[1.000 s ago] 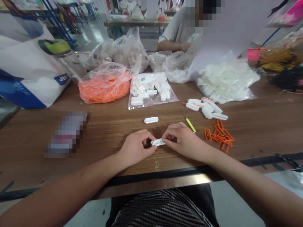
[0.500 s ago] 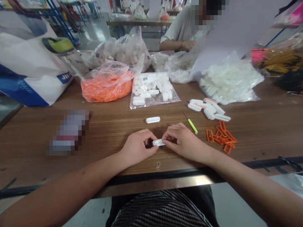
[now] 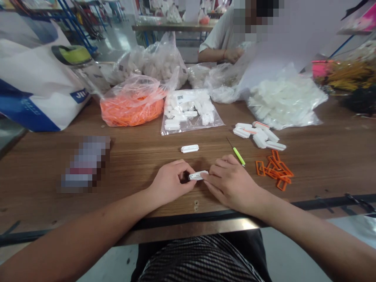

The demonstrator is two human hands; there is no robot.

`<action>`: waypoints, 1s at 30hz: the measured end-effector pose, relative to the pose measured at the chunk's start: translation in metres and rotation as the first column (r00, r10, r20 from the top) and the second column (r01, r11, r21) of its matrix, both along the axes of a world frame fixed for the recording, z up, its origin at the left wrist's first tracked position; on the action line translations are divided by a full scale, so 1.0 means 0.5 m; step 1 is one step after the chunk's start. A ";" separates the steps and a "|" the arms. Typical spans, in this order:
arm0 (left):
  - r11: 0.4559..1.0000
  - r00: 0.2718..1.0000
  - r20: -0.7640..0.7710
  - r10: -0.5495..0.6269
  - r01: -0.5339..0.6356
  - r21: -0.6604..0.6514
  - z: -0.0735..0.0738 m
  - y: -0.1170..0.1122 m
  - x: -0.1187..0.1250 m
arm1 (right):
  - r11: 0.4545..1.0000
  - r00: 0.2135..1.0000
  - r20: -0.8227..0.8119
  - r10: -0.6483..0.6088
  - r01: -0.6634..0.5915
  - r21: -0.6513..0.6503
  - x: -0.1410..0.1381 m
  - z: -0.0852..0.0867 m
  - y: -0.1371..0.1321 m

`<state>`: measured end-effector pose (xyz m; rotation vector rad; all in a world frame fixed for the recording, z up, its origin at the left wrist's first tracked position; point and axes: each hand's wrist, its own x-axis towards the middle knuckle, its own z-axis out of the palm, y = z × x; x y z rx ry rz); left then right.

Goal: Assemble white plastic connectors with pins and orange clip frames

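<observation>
A small white plastic connector housing (image 3: 196, 176) with rows of tiny holes is held near the table's front edge. My left hand (image 3: 170, 181) pinches its left end between thumb and index finger. The fingers of my right hand (image 3: 230, 182) are bent close together, an index fingertip pressing on the housing's right part. A similar white housing (image 3: 189, 149) lies just beyond my hands. To the right rests a thin pick tool with a yellow-green handle (image 3: 238, 155). Loose orange rectangular frames (image 3: 274, 172) are heaped beyond my right wrist.
Several white housings (image 3: 260, 135), some with orange strips, lie at the right. Behind stand bags of orange frames (image 3: 132, 105), white parts (image 3: 190, 107) and translucent pieces (image 3: 284, 100). A bottle (image 3: 88, 70) and large bag (image 3: 44, 94) occupy the left. A co-worker's hand (image 3: 233, 55) shows opposite.
My right hand has shifted its grip, turning more palm-down with its fingers drawn back, so more of the housing's right end shows. My left hand stays nearly still.
</observation>
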<state>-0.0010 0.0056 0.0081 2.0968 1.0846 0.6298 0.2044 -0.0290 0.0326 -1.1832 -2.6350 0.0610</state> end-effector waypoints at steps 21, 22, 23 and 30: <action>0.999 0.999 -0.030 -0.020 0.021 0.044 -0.005 0.004 -0.006 | 0.801 0.905 -0.077 -0.419 0.328 -0.501 0.204 -0.025 0.002; 0.999 0.999 -0.030 -0.020 0.021 0.044 -0.004 0.004 -0.006 | 0.815 0.909 -0.072 -0.410 0.329 -0.477 0.205 -0.024 0.002; 0.999 0.999 -0.030 -0.019 0.021 0.044 -0.004 0.005 -0.006 | 0.827 0.912 -0.072 -0.404 0.330 -0.456 0.207 -0.022 0.001; 0.999 0.999 -0.038 -0.020 0.022 0.036 -0.005 0.005 -0.005 | 0.823 0.894 -0.038 -0.446 0.393 -0.411 0.218 -0.011 -0.012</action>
